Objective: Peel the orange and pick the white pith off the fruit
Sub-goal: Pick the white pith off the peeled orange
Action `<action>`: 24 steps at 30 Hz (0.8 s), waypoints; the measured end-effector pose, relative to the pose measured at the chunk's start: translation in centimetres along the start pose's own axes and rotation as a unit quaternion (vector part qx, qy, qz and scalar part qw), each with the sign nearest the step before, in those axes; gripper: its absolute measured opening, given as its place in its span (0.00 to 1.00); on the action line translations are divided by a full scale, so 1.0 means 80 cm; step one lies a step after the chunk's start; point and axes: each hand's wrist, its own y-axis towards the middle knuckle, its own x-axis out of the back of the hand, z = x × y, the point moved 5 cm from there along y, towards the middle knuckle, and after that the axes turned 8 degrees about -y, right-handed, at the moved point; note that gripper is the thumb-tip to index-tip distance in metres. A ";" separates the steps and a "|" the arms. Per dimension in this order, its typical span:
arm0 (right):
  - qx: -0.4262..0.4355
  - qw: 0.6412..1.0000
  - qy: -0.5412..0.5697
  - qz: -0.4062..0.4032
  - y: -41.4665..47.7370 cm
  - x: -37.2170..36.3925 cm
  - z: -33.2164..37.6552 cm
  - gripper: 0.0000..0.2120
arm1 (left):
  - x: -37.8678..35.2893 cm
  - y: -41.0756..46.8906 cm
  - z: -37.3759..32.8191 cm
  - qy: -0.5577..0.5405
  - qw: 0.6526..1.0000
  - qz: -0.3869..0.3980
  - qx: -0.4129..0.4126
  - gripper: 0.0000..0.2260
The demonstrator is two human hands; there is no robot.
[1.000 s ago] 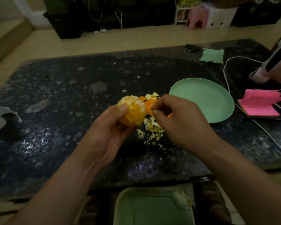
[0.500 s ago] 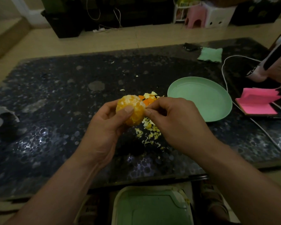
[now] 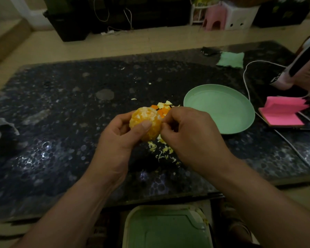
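Two hands meet just beside the green plate (image 3: 220, 108): the left hand (image 3: 118, 140) cups the peeled orange (image 3: 145, 120) above the table (image 3: 61, 104), thumb pressed across to steady it, while the right hand (image 3: 190, 135) pinches white pith (image 3: 162, 121) on its plate-facing side.

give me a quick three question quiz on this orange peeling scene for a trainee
1. What colour is the note pad right of the green plate?
2. True or false: the peel scraps lie on the plate.
3. The orange is: A held in the left hand; B lying on the table; C lying on the plate.
Key: 1 pink. 2 false, they lie on the table beside it. 3 A; the right hand pinches pith at its side.
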 end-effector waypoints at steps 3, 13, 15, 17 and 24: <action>-0.001 0.999 0.034 -0.010 0.002 0.003 -0.003 0.05 | -0.001 0.000 -0.004 -0.016 1.000 0.010 -0.002 0.24; -0.029 0.988 0.149 0.039 0.002 0.007 -0.006 0.05 | 0.007 0.005 -0.009 -0.077 0.997 0.011 0.017 0.20; -0.025 0.989 0.138 0.036 0.002 0.008 -0.005 0.05 | 0.007 0.005 -0.010 -0.072 0.997 0.012 0.014 0.21; -0.024 0.992 0.121 0.036 0.002 0.007 -0.004 0.04 | 0.007 0.005 -0.012 -0.063 0.998 0.013 0.011 0.23; 0.022 0.998 0.052 0.017 0.002 0.004 -0.002 0.03 | 0.003 0.000 -0.012 -0.023 1.000 0.010 -0.005 0.28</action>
